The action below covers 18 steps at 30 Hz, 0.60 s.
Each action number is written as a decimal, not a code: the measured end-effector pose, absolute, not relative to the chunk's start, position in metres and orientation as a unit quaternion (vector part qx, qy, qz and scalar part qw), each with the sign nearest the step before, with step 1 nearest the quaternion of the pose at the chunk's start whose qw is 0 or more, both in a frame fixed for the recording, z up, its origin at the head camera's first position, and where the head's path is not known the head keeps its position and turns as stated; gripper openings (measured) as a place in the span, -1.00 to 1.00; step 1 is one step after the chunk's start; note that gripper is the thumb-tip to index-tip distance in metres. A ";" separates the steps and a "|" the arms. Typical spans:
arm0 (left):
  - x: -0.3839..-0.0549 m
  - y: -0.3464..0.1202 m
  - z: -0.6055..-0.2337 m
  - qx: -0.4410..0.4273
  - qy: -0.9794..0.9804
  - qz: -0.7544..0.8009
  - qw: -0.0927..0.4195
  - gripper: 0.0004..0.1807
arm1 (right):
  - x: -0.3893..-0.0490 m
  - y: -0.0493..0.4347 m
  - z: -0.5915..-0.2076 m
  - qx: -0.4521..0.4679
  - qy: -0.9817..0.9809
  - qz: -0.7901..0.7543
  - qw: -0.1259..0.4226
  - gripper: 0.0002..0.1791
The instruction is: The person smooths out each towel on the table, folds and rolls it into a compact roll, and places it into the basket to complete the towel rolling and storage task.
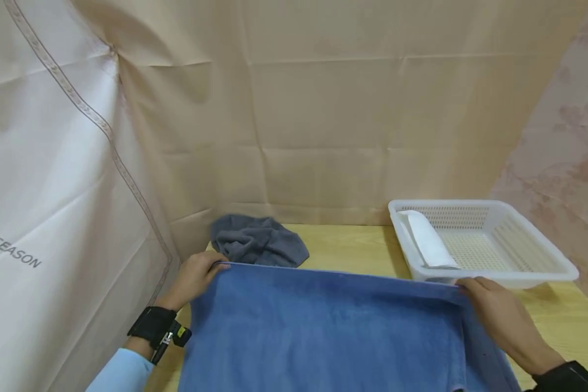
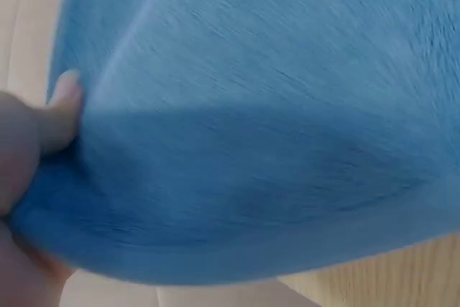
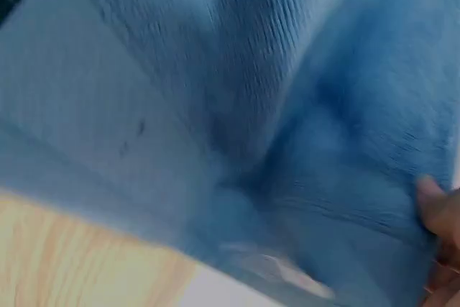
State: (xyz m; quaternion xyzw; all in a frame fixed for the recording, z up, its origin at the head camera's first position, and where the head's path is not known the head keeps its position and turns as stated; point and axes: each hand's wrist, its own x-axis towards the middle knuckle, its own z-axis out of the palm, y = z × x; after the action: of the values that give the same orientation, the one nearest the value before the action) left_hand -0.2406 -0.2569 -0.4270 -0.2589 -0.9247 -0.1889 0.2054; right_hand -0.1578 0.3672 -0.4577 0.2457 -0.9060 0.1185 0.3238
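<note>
Both hands at work here, well apart, each pinching the top edge of a blue cloth [image 1: 333, 332] — it spreads across six o'clock, above the pale wood table [image 1: 345, 247]. The left hand [image 1: 198, 277], out at eight o'clock, has its knuckles uppermost; the left wrist view shows its thumb laid over the fuzzy face. Over at four o'clock, the right hand [image 1: 504, 321] reaches in with its back up, fingertips on the far corner, thumb against the cloth.

Black wristbands on both arms, and a light blue sleeve [image 1: 122, 373] below the left one. Now the lettering: on the white sheet [image 1: 78, 196], near nine o'clock, "RY SEASON" [image 1: 14, 252] reads plainly, its start cut off by the picture's edge. Small dark marks [image 3: 141, 126] dot the blue cloth — too blurred to read.

At seven o'clock, a crumpled grey cloth [image 1: 259, 239] sits just beyond the left hand; past three, a white basket [image 1: 512, 206] holds a folded white cloth [image 1: 428, 239].
</note>
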 end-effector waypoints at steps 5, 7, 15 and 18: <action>-0.249 -0.260 -0.413 -0.235 -0.895 -0.207 0.317 -0.94 | -0.165 0.384 -0.435 0.182 -0.919 0.150 0.315 -0.51; -0.251 -0.260 -0.406 -0.228 -0.879 -0.220 0.356 -0.93 | -0.166 0.388 -0.427 0.174 -0.921 0.147 0.316 -0.53; -0.232 -0.296 -0.382 -0.317 -0.879 -0.329 0.135 -0.88 | -0.151 0.408 -0.420 0.249 -0.922 0.166 0.247 -0.45; -0.210 -0.316 -0.381 -0.338 -0.847 -0.392 -0.118 -0.88 | -0.139 0.425 -0.428 0.332 -0.902 0.249 0.117 -0.32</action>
State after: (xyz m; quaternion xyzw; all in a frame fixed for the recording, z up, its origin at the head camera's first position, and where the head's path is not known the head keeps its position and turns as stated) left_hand -0.2100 -0.3156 -0.3810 -0.3381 -0.8472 -0.3924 -0.1185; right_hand -0.1390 0.4248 -0.4282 0.3321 -0.9022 0.2488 0.1172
